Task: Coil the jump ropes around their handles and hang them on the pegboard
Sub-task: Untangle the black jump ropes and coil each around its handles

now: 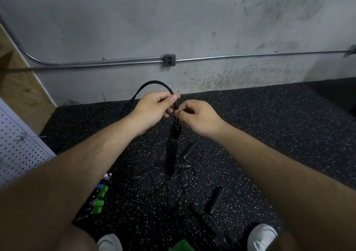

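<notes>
- I see the left hand raised in front of me, its thumb and fingers curled round the gathered strands of a black jump rope, whose loop arches up and over to the left of that hand.
- The right hand sits just beside it, fingertips pinching the same strands right below the left's grip.
- The rope's two black handles hang straight down together under both hands, above the speckled floor.
- On the floor I make out more black-handled ropes in a loose tangle of thin cable, and green handles at lower left.
- The white pegboard stands at the left edge, well apart from the held rope.
- Behind is a grey wall with a conduit and an outlet box.
</notes>
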A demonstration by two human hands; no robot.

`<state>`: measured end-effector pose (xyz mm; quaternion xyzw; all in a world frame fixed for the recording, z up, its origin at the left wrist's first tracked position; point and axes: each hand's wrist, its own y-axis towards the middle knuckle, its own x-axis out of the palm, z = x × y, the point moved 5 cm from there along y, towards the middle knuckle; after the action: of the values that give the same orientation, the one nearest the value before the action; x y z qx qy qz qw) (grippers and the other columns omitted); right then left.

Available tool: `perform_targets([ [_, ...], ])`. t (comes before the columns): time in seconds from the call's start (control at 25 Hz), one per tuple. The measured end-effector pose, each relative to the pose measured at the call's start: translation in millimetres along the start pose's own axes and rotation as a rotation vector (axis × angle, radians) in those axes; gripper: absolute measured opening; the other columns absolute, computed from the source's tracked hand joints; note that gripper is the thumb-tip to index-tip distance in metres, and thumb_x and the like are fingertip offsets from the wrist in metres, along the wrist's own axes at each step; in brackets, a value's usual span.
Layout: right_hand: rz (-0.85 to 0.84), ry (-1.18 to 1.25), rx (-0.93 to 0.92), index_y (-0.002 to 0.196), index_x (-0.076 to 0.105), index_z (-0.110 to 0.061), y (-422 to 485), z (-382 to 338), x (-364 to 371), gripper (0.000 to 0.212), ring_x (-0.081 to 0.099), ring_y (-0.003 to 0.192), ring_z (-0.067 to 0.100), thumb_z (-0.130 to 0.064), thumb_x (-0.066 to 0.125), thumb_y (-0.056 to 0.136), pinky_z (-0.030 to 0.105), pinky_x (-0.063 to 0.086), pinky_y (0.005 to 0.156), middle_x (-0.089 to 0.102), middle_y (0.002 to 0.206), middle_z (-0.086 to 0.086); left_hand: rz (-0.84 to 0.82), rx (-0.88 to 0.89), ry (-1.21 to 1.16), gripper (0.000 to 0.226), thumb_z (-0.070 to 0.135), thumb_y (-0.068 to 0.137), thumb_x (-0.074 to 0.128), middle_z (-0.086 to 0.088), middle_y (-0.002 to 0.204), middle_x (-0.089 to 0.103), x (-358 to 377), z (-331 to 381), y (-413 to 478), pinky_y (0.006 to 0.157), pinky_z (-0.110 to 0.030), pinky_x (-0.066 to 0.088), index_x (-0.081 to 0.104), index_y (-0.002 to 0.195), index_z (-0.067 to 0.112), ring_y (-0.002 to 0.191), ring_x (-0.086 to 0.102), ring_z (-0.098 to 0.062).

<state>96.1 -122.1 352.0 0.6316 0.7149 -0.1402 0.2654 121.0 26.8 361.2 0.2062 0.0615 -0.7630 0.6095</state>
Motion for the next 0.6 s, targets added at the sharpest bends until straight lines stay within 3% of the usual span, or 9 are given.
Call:
perform_targets([
  [0.08, 0.074, 0.035, -0.011, 0.089, 0.068, -0.009, 2.7, -2.8, -4.4, 0.016, 0.048, 0.045, 0.003, -0.023, 0.065, 0.096, 0.021, 0.039, 0.046, 0.057, 0.057, -0.008, -0.070, -0.009, 0.001, 0.019, 0.026, 0.103, 0.056, 0.011, 0.091, 0.073, 3.6, -4.8, -4.4, 0.078, -0.018, 0.054, 0.074, 0.110, 0.029, 0.081, 0.067, -0.005],
  [0.16, 0.144, 0.086, -0.006, 0.087, 0.069, -0.011, 6.4, -3.9, -10.7, 0.014, 0.057, 0.055, 0.008, -0.022, 0.066, 0.095, 0.025, 0.047, 0.054, 0.063, 0.066, -0.007, -0.122, -0.018, -0.014, 0.015, 0.024, 0.098, 0.065, 0.002, 0.103, 0.077, 7.7, -13.2, -6.9, 0.097, -0.037, 0.055, 0.076, 0.104, 0.033, 0.101, 0.071, -0.022],
  [0.24, 0.164, 0.118, 0.010, 0.089, 0.070, -0.010, 7.4, -5.2, -13.2, 0.014, 0.063, 0.062, 0.009, -0.022, 0.066, 0.096, 0.022, 0.052, 0.059, 0.067, 0.072, -0.004, -0.089, -0.025, -0.035, 0.015, 0.018, 0.092, 0.072, -0.002, 0.103, 0.077, 8.2, -17.5, -8.2, 0.101, -0.048, 0.053, 0.077, 0.099, 0.031, 0.105, 0.071, -0.029],
  [0.36, 0.155, 0.170, 0.016, 0.090, 0.071, -0.009, 7.9, -7.2, -13.3, 0.012, 0.064, 0.061, 0.007, -0.019, 0.067, 0.096, 0.018, 0.052, 0.059, 0.069, 0.074, -0.001, 0.032, -0.016, -0.032, 0.014, 0.011, 0.089, 0.076, -0.003, 0.095, 0.078, 6.3, -15.6, -5.2, 0.095, -0.044, 0.056, 0.076, 0.089, 0.025, 0.094, 0.073, -0.023],
  [0.48, 0.143, 0.233, 0.016, 0.084, 0.073, -0.016, 9.8, -6.2, -14.6, 0.010, 0.067, 0.066, 0.011, -0.015, 0.070, 0.094, 0.028, 0.060, 0.068, 0.071, 0.075, 0.001, 0.085, -0.044, -0.120, 0.013, 0.008, 0.088, 0.075, -0.006, 0.094, 0.077, 5.5, -12.1, -3.9, 0.086, -0.033, 0.060, 0.077, 0.088, 0.021, 0.087, 0.071, -0.018],
  [0.6, 0.160, 0.220, -0.010, 0.082, 0.073, -0.013, 7.2, -5.8, -15.4, 0.011, 0.065, 0.066, 0.011, -0.011, 0.070, 0.093, 0.030, 0.060, 0.068, 0.069, 0.071, -0.001, 0.086, -0.076, -0.188, 0.011, 0.009, 0.087, 0.076, -0.004, 0.094, 0.078, 6.3, -11.2, -4.7, 0.084, -0.029, 0.059, 0.079, 0.091, 0.019, 0.090, 0.073, -0.016],
])
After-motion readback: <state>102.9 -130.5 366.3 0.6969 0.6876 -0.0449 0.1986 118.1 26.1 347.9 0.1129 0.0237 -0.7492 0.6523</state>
